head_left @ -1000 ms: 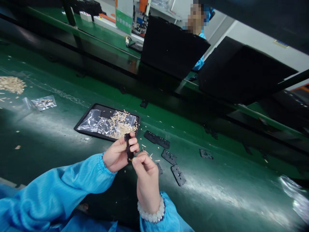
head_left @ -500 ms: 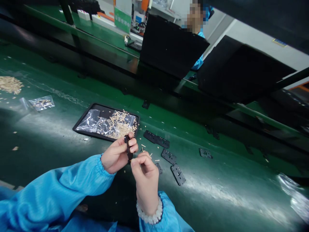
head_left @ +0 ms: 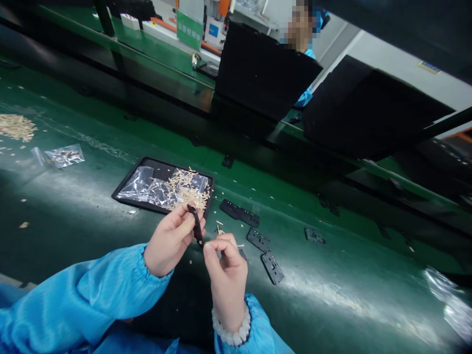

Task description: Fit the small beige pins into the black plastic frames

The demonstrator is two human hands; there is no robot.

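Note:
My left hand [head_left: 172, 237] is closed around a thin black plastic plate [head_left: 196, 227], which it holds tilted and nearly edge-on above the bench. At the plate's lower end, my right hand [head_left: 226, 265] has thumb and forefinger pinched together; whatever lies between the fingertips is too small to make out. Beyond the hands stands a black tray [head_left: 127, 200] with small tan strips [head_left: 190, 189] and clear plastic bags [head_left: 138, 183] in it. Several similar black plates [head_left: 272, 268] lie to the right of my right hand, with a few loose strips close by.
A heap of tan strips [head_left: 15, 128] and a clear bag of small pieces [head_left: 65, 156] lie at the left. Another black plate [head_left: 314, 235] rests farther right, near crumpled clear plastic [head_left: 455, 305]. Dark panels [head_left: 267, 71] stand along the back, with a person in blue [head_left: 306, 96] behind.
My left hand has turned the black plate, and its grip has shifted so the thumb lies along it. My right hand has moved slightly right, still pinching at the plate's lower end.

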